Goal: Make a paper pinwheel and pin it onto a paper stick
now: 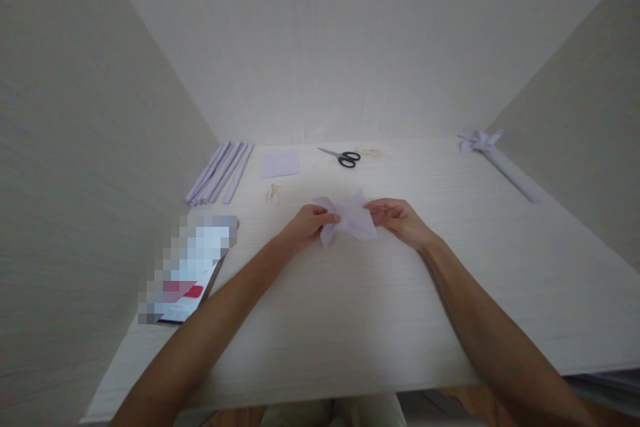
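Observation:
A pale lilac paper pinwheel head [355,219] is held up over the middle of the table, its corners folded inward. My left hand [311,221] pinches it near the centre, thumb on top. At its right edge is my right hand [397,217], fingers curled and touching or nearly touching a blade; whether they grip the paper I cannot make out. Beyond the hands lie black-handled scissors [345,158], a flat paper square [280,163] and small thin tan pieces [273,193].
Several rolled paper sticks [223,170] lie at the back left. A finished-looking pinwheel on a stick [505,167] rests at the back right. A lit phone or tablet [200,267], partly blurred, is left of my left forearm. Walls enclose the table [340,327] on three sides.

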`<move>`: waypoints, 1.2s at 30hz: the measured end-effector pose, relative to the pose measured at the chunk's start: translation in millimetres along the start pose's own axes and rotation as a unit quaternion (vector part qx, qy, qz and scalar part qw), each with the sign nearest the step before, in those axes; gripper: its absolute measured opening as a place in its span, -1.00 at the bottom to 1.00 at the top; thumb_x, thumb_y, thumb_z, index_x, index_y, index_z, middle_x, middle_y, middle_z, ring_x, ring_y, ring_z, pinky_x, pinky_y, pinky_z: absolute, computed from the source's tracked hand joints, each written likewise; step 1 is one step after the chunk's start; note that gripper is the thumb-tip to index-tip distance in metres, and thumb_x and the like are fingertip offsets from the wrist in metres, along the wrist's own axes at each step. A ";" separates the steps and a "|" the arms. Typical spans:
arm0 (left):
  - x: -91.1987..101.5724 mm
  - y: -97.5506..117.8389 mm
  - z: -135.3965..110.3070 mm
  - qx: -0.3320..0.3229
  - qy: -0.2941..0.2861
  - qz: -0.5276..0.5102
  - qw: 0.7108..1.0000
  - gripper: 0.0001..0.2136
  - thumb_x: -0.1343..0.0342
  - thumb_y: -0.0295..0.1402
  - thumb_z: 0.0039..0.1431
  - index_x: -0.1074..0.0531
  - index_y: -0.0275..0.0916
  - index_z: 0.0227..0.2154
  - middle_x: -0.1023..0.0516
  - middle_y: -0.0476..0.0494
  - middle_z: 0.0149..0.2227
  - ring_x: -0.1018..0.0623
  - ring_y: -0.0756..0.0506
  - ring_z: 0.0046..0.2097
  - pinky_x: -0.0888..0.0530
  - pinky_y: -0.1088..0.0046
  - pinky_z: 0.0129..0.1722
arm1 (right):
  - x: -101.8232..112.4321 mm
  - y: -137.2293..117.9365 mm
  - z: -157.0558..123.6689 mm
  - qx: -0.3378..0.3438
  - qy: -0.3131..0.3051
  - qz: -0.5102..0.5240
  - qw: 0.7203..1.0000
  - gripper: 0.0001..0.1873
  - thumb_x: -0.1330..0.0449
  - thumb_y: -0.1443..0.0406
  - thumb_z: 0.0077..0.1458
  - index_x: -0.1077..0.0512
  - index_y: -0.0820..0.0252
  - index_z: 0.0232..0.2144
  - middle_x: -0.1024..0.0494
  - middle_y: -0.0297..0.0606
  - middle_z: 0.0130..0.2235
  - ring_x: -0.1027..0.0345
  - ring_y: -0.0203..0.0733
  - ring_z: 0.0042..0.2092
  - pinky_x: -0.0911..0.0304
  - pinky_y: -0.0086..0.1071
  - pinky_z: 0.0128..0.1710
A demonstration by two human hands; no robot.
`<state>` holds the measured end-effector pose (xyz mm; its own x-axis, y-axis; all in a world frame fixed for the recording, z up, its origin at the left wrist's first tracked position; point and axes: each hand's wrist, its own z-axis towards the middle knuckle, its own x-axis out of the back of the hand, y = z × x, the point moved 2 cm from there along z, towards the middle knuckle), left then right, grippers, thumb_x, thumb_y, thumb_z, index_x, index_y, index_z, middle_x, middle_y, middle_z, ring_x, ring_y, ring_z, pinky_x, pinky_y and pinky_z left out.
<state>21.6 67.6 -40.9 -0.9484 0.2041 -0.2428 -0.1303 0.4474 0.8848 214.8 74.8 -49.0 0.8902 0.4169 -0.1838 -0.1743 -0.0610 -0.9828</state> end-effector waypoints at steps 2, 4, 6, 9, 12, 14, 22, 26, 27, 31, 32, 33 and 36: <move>0.9 0.0 0.1 0.009 -0.012 0.012 1.000 -0.87 -0.23 -0.45 -0.39 -0.41 -0.38 -0.67 -0.44 -0.07 -0.63 -0.38 0.05 -0.58 -0.31 0.52 -0.52 | -1.7 -2.0 -1.2 -0.002 -0.022 -0.009 1.000 -0.79 -0.30 0.39 -0.28 -0.52 0.17 -0.44 -0.54 -0.27 -0.34 -0.39 -0.29 -0.33 -0.26 -0.41 -0.29; 1.9 -0.7 0.6 0.013 -0.021 0.023 0.999 -0.87 -0.22 -0.46 -0.40 -0.41 -0.37 -0.68 -0.42 -0.04 -0.65 -0.37 0.07 -0.60 -0.29 0.53 -0.53 | -4.1 -5.3 -2.6 -0.002 -0.038 -0.017 0.999 -0.84 -0.32 0.39 -0.34 -0.53 0.20 -0.53 -0.53 -0.25 -0.33 -0.39 -0.26 -0.31 -0.26 -0.40 -0.29; 2.6 -1.2 1.1 0.014 -0.028 0.034 0.999 -0.88 -0.22 -0.46 -0.40 -0.40 -0.36 -0.69 -0.40 -0.02 -0.66 -0.35 0.07 -0.60 -0.28 0.53 -0.55 | -6.4 -8.9 -4.0 -0.002 -0.046 -0.022 0.999 -0.88 -0.32 0.39 -0.36 -0.52 0.22 -0.59 -0.53 -0.25 -0.35 -0.39 -0.26 -0.32 -0.26 -0.39 -0.31; 2.6 -0.7 1.0 0.010 -0.032 0.046 0.998 -0.87 -0.21 -0.44 -0.39 -0.39 -0.35 -0.69 -0.40 -0.02 -0.65 -0.35 0.07 -0.60 -0.27 0.53 -0.54 | -9.8 -11.8 -5.5 0.001 -0.039 -0.025 0.999 -0.89 -0.33 0.36 -0.36 -0.52 0.21 -0.59 -0.52 -0.26 -0.37 -0.38 -0.26 -0.35 -0.25 -0.38 -0.33; 1.2 0.2 0.1 0.002 -0.027 0.061 0.998 -0.86 -0.21 -0.42 -0.39 -0.38 -0.35 -0.70 -0.37 -0.01 -0.67 -0.33 0.08 -0.61 -0.25 0.53 -0.56 | -13.5 -8.9 -4.8 0.007 -0.013 -0.020 1.000 -0.90 -0.33 0.34 -0.35 -0.50 0.22 -0.62 -0.50 -0.29 -0.41 -0.36 -0.28 -0.38 -0.24 -0.39 -0.38; -0.1 -0.1 -0.2 -0.005 -0.023 0.071 0.997 -0.85 -0.21 -0.39 -0.39 -0.37 -0.35 -0.71 -0.36 0.00 -0.68 -0.32 0.07 -0.62 -0.23 0.53 -0.58 | -16.3 -4.3 -3.4 0.011 0.009 -0.012 1.000 -0.90 -0.32 0.31 -0.32 -0.48 0.22 -0.64 -0.48 -0.33 -0.46 -0.33 -0.32 -0.44 -0.22 -0.42 -0.43; -1.8 -5.1 1.5 -0.038 -0.021 0.111 0.993 -0.85 -0.19 -0.34 -0.34 -0.40 -0.34 -0.67 -0.39 -0.04 -0.63 -0.33 0.05 -0.59 -0.23 0.53 -0.56 | -28.6 3.2 -1.2 0.014 0.054 0.019 0.998 -0.89 -0.24 0.29 -0.17 -0.45 0.23 -0.62 -0.49 -0.29 -0.30 -0.33 -0.33 -0.31 -0.20 -0.43 -0.32; -1.8 -6.2 1.5 -0.049 -0.008 0.133 0.990 -0.85 -0.18 -0.34 -0.31 -0.41 -0.34 -0.67 -0.37 -0.01 -0.65 -0.32 0.06 -0.60 -0.22 0.53 -0.57 | -31.1 3.4 -2.0 0.003 0.060 0.020 0.998 -0.89 -0.25 0.29 -0.18 -0.45 0.23 -0.63 -0.50 -0.27 -0.28 -0.34 -0.31 -0.31 -0.20 -0.40 -0.30; -1.8 -6.3 1.4 -0.052 -0.005 0.137 0.989 -0.85 -0.18 -0.34 -0.31 -0.40 -0.33 -0.68 -0.36 0.00 -0.66 -0.31 0.06 -0.60 -0.21 0.53 -0.57 | -31.1 4.0 -2.0 0.000 0.061 0.018 0.998 -0.88 -0.25 0.29 -0.19 -0.45 0.24 -0.63 -0.50 -0.27 -0.28 -0.34 -0.31 -0.33 -0.21 -0.40 -0.31; -2.4 -5.7 1.2 -0.058 0.003 0.150 0.987 -0.85 -0.18 -0.33 -0.32 -0.39 -0.33 -0.69 -0.33 0.02 -0.68 -0.29 0.07 -0.62 -0.19 0.54 -0.59 | -30.6 5.9 -1.3 -0.005 0.066 0.010 0.998 -0.88 -0.27 0.27 -0.22 -0.45 0.23 -0.63 -0.51 -0.27 -0.30 -0.35 -0.30 -0.35 -0.21 -0.40 -0.34; -2.5 -5.4 1.1 -0.059 0.005 0.153 0.986 -0.85 -0.18 -0.33 -0.32 -0.39 -0.33 -0.70 -0.33 0.03 -0.69 -0.29 0.07 -0.62 -0.18 0.54 -0.60 | -30.6 6.2 -1.1 -0.006 0.066 0.009 0.998 -0.88 -0.27 0.27 -0.23 -0.45 0.22 -0.63 -0.51 -0.28 -0.30 -0.35 -0.30 -0.36 -0.22 -0.40 -0.34; -2.7 -5.1 1.1 -0.060 0.005 0.155 0.986 -0.85 -0.18 -0.33 -0.32 -0.39 -0.33 -0.70 -0.33 0.03 -0.69 -0.28 0.07 -0.62 -0.18 0.54 -0.60 | -30.6 6.4 -1.0 -0.006 0.065 0.006 0.998 -0.88 -0.28 0.27 -0.23 -0.45 0.22 -0.63 -0.51 -0.28 -0.31 -0.35 -0.30 -0.36 -0.22 -0.40 -0.35; -3.3 -4.5 1.1 -0.062 0.004 0.157 0.986 -0.85 -0.18 -0.33 -0.32 -0.40 -0.33 -0.69 -0.33 0.02 -0.68 -0.28 0.07 -0.62 -0.18 0.55 -0.60 | -30.9 6.0 -0.7 -0.006 0.063 -0.002 0.998 -0.87 -0.27 0.26 -0.23 -0.45 0.22 -0.61 -0.51 -0.28 -0.32 -0.34 -0.30 -0.37 -0.22 -0.39 -0.37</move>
<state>25.6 65.8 -44.5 -0.9495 0.3092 0.0537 0.1369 0.2539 0.9575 186.6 61.0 -49.3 0.9370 0.2996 -0.1797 -0.1662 -0.0701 -0.9836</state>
